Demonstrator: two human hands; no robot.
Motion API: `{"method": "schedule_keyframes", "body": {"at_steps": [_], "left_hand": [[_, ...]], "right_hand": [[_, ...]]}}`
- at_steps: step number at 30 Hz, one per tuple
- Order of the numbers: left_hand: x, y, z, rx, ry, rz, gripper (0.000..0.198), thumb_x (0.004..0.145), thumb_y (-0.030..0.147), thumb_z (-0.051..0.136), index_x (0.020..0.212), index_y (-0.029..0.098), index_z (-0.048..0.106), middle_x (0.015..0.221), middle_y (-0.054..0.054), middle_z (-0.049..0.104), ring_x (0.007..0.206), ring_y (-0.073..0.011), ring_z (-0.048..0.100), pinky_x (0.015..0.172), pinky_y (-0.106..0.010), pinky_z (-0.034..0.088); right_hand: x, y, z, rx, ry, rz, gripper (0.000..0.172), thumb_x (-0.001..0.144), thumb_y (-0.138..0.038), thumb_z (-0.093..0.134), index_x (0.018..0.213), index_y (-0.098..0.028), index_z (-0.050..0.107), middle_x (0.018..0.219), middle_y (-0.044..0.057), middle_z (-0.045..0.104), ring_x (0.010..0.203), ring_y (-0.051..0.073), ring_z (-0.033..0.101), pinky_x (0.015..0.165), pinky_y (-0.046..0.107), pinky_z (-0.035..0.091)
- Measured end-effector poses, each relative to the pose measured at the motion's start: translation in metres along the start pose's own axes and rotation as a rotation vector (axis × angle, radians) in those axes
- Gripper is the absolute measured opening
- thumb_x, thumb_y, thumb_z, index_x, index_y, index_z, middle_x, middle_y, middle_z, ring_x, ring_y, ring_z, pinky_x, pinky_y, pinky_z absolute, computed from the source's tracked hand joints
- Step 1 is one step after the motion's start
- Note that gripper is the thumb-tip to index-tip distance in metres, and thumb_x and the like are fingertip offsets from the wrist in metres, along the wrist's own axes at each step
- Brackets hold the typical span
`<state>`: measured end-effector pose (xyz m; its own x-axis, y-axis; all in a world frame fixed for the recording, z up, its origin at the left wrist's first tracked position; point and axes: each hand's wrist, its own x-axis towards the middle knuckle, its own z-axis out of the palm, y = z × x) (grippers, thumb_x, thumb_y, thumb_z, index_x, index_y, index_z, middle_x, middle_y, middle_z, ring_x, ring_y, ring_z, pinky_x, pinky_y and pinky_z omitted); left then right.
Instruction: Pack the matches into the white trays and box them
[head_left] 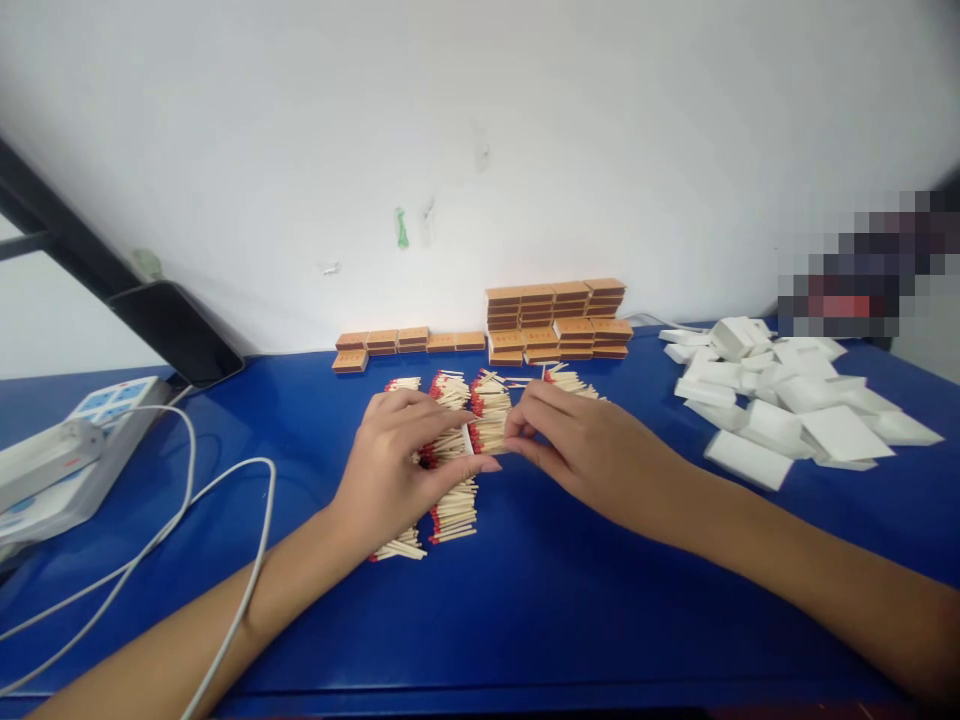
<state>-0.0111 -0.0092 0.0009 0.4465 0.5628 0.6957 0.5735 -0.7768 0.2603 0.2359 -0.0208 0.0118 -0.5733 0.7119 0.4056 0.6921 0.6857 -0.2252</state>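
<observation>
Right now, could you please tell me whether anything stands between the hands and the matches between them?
Nothing visible blocks the right hand from the matches beside it; for the left hand, a white strip stands before their red heads.

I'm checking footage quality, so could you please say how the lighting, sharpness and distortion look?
Head view: light on the wall is soft and fairly even; matches are distinct, but print on the matchboxes is too soft to read; white trays seem stretched toward the right edge, below a pixelated patch.
</observation>
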Motion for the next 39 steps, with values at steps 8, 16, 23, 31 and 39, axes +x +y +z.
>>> {"method": "schedule_keyframes", "body": {"at_steps": [8,16,23,31,39], "left_hand": [[0.001,0.0,0.0,-0.015,-0.01,0.022,0.042,0.082,0.055,0.087,0.107,0.022,0.08,0.095,-0.006,0.083,0.093,-0.0259,0.073,0.089,-0.045,0.05],[0.002,-0.008,-0.004,0.024,0.084,-0.101,0.038,0.082,0.05,0.089,0.104,0.021,0.082,0.093,-0.005,0.081,0.089,-0.0238,0.072,0.084,-0.039,0.051],[0.003,-0.013,-0.004,0.045,0.1,-0.141,0.035,0.081,0.049,0.09,0.102,0.022,0.083,0.092,-0.004,0.082,0.088,-0.0238,0.072,0.082,-0.04,0.052],[0.002,-0.012,-0.003,0.049,0.087,-0.118,0.038,0.084,0.055,0.086,0.101,0.021,0.082,0.09,-0.005,0.081,0.088,-0.0233,0.072,0.083,-0.04,0.051],[0.002,-0.012,-0.003,0.045,0.088,-0.112,0.038,0.084,0.054,0.087,0.102,0.022,0.082,0.09,-0.004,0.081,0.087,-0.0232,0.072,0.083,-0.04,0.051]], "right_hand": [[-0.001,-0.003,0.004,0.148,0.019,-0.026,0.017,0.109,-0.026,0.053,0.097,-0.02,0.063,0.095,0.003,0.065,0.077,0.015,0.061,0.07,0.029,0.045],[0.003,0.02,0.0,0.087,0.068,0.01,0.017,0.107,-0.025,0.055,0.098,-0.019,0.067,0.092,0.005,0.066,0.082,0.018,0.063,0.072,0.031,0.045],[0.001,0.037,0.019,0.085,-0.187,-0.035,0.014,0.102,-0.018,0.061,0.104,-0.021,0.074,0.1,0.005,0.068,0.081,0.017,0.065,0.074,0.031,0.047],[0.003,0.034,0.014,0.071,-0.233,0.058,0.007,0.1,-0.022,0.065,0.094,-0.02,0.068,0.095,0.004,0.066,0.079,0.017,0.062,0.071,0.03,0.044],[0.001,0.032,0.015,0.1,-0.286,0.053,0.014,0.104,-0.025,0.058,0.091,-0.02,0.062,0.096,0.005,0.066,0.08,0.017,0.062,0.07,0.03,0.043]]}}
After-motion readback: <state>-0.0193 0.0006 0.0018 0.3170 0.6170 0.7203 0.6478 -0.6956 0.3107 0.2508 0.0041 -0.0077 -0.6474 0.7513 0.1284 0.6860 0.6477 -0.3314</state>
